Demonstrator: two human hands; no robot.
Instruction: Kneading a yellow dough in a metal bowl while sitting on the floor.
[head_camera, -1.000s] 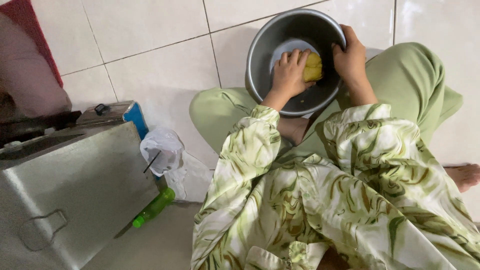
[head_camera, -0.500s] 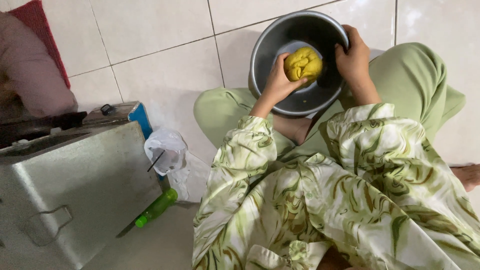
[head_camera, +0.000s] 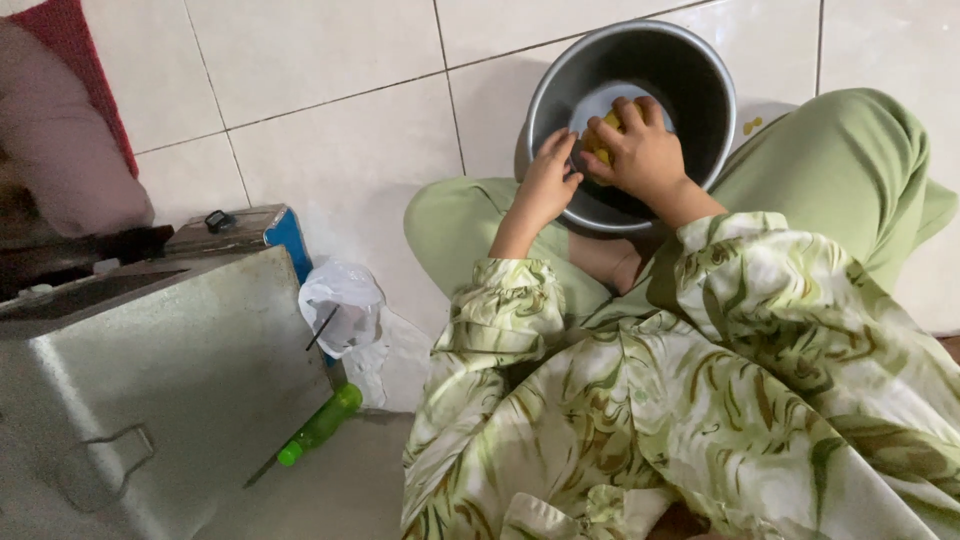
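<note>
The right hand (head_camera: 645, 155) presses down, clenched on what looks like yellow dough (head_camera: 607, 125) inside the steel bowl (head_camera: 700, 90). Just beside it, the left hand (head_camera: 547, 185) grips the bowl's near rim. Kneading seems underway; next calls for turning the lump.

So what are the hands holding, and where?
The right hand presses down on top of the yellow dough inside the metal bowl. The left hand grips the bowl's near rim.

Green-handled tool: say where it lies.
In the head view, the green-handled tool lies on the floor at lower left, between the metal box and the person's patterned sleeve.
</note>
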